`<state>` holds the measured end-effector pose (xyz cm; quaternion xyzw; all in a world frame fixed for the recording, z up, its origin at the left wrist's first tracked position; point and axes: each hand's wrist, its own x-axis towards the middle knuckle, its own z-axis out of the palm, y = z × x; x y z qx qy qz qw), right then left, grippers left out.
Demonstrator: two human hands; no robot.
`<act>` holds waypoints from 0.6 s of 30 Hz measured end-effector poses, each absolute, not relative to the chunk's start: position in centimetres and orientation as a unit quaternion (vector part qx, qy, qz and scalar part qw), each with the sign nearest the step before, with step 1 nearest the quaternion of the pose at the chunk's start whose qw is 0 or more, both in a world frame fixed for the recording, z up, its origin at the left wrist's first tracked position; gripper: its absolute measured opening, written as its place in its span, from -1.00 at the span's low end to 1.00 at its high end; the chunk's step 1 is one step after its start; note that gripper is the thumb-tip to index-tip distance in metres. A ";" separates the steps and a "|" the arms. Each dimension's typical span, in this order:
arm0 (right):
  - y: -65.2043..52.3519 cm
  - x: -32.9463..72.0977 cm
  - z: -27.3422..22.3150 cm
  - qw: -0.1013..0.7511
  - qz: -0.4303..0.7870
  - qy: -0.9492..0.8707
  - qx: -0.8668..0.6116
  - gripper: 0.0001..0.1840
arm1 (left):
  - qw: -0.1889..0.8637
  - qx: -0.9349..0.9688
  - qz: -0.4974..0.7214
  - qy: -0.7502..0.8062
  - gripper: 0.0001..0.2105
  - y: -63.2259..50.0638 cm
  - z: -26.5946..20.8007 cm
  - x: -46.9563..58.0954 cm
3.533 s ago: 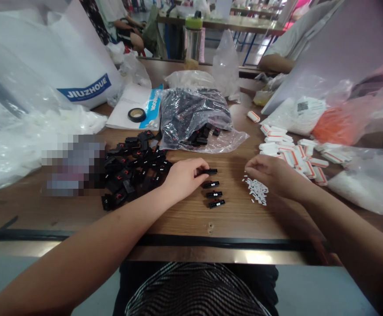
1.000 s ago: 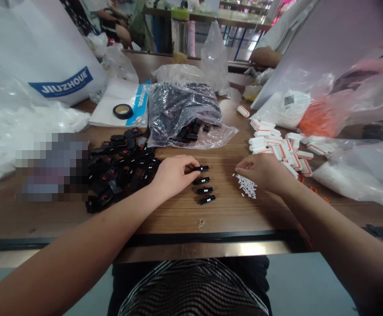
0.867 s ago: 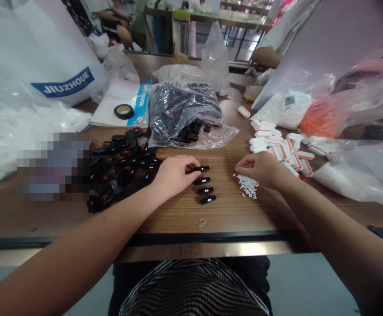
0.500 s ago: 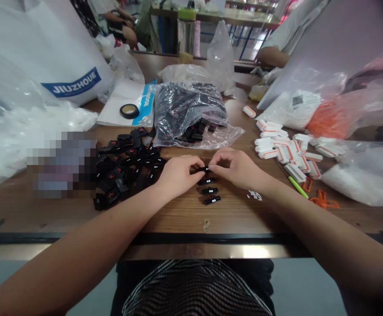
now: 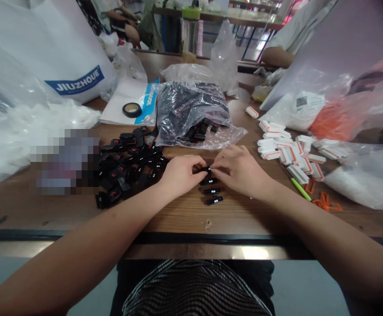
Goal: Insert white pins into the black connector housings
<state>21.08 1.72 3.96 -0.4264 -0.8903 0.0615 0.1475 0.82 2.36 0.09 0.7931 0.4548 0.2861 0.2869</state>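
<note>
Between the thumb and fingers of my left hand (image 5: 180, 175) is a small black connector housing (image 5: 205, 169), held just above the table. My right hand (image 5: 240, 170) is closed at the housing's right end, its fingertips pinching a tiny white piece (image 5: 210, 168) against it. Below my hands, three black connector housings with white dots lie in a column: a top one (image 5: 208, 181), a middle one (image 5: 212, 191) and a bottom one (image 5: 214, 200). My right hand and wrist cover most of the loose tiny white pieces.
A heap of black housings (image 5: 125, 164) lies left, and an open clear bag (image 5: 193, 112) of them stands ahead. White pieces with orange strips (image 5: 286, 147), a green stick (image 5: 300, 188) and orange frames (image 5: 324, 202) are right. Black tape (image 5: 132, 109) rests on papers.
My right hand has turned slightly, its fingers now steeper at the housing's end, and its wrist hides the loose white pieces. The whole view has shifted a little.
</note>
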 end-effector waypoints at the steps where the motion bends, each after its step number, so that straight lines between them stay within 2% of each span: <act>1: 1.6 21.1 4.0 0.149 0.063 -0.889 -0.429 -0.79 | 0.288 0.792 0.287 0.456 -0.92 2.3 0.1 0.8; 8: 1.5 21.5 4.4 0.141 0.071 -0.890 -0.428 -0.79 | 0.296 0.781 0.294 0.465 -0.92 2.2 0.1 0.9; 13: 6.0 21.2 4.8 0.196 0.090 -0.860 -0.462 -0.75 | 0.291 0.783 0.274 0.476 -0.92 2.1 0.4 0.9; 18: 11.4 19.1 3.3 0.153 0.077 -0.835 -0.523 -0.72 | 0.277 0.790 0.268 0.477 -0.93 2.1 0.5 0.9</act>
